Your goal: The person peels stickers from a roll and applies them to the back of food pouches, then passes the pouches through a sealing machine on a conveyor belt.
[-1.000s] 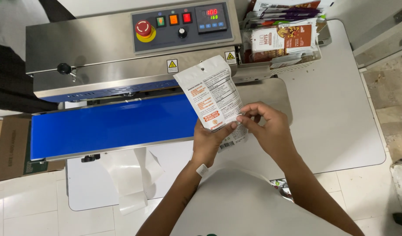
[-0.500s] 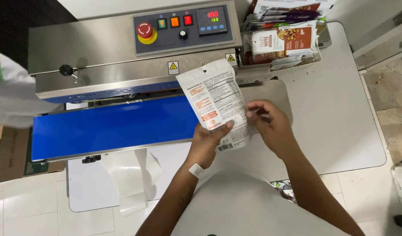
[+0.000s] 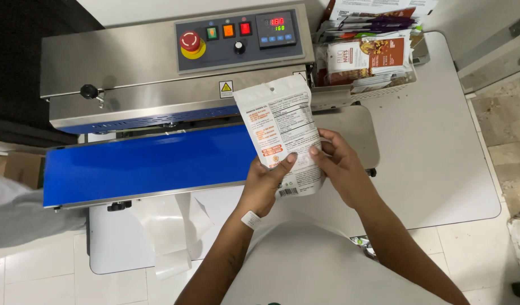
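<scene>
Two bare hands are gripping a white pouch [image 3: 282, 135] upright over the blue belt's [image 3: 141, 166] right end, left hand [image 3: 264, 183] pinching its lower edge, right hand [image 3: 340, 165] closing fingers on its right side, below the steel sealing machine [image 3: 130, 73].

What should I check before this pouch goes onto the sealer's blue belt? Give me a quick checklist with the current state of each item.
1. Both hands on the pouch: left hand and right hand hold its lower part: ok.
2. Pouch upright, top edge toward the sealer: ok.
3. Blue belt free of other things: ok.
4. Top edge flat and unwrinkled: cannot tell.
5. Sealer display lit: ok.
6. Belt running: cannot tell.
</scene>
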